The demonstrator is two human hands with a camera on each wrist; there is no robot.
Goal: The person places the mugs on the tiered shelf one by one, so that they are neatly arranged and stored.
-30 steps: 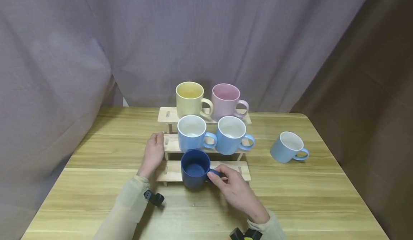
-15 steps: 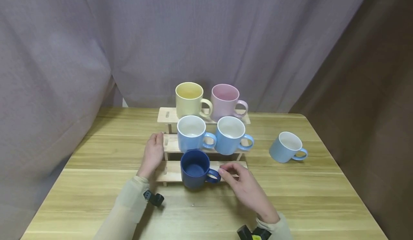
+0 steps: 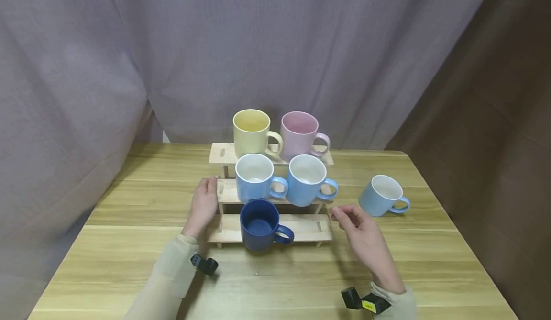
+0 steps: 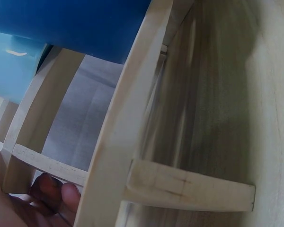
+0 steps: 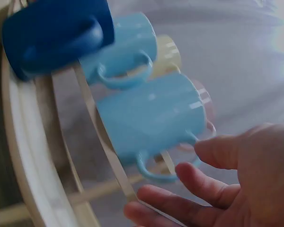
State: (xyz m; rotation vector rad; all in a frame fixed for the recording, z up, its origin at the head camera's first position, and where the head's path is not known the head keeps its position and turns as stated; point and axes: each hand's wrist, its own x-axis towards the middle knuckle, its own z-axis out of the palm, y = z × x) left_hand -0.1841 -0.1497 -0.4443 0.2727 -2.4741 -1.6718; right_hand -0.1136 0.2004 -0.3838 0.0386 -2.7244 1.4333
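Note:
A three-step wooden mug rack [image 3: 301, 229] stands on the table. My left hand [image 3: 203, 205] grips its left side at the middle step; in the left wrist view the curled fingers [image 4: 71, 195] show behind a side bar. A dark blue mug [image 3: 259, 226] sits upright on the lowest step, handle to the right. Two light blue mugs [image 3: 255, 179] stand on the middle step, a yellow mug [image 3: 251, 136] and a pink mug [image 3: 298, 138] on the top one. My right hand [image 3: 366, 236] hovers right of the rack, holding nothing, fingers loosely bent.
Another light blue mug [image 3: 380, 196] rests on the wooden table [image 3: 430, 262] to the right, just beyond my right hand. Grey curtain [image 3: 275, 47] hangs behind the table, and a brown curtain [image 3: 486, 133] borders its right side.
My right hand has let go of the dark blue mug's handle and moved right, away from the rack. The dark blue mug stays on the lowest step. The left hand keeps its place.

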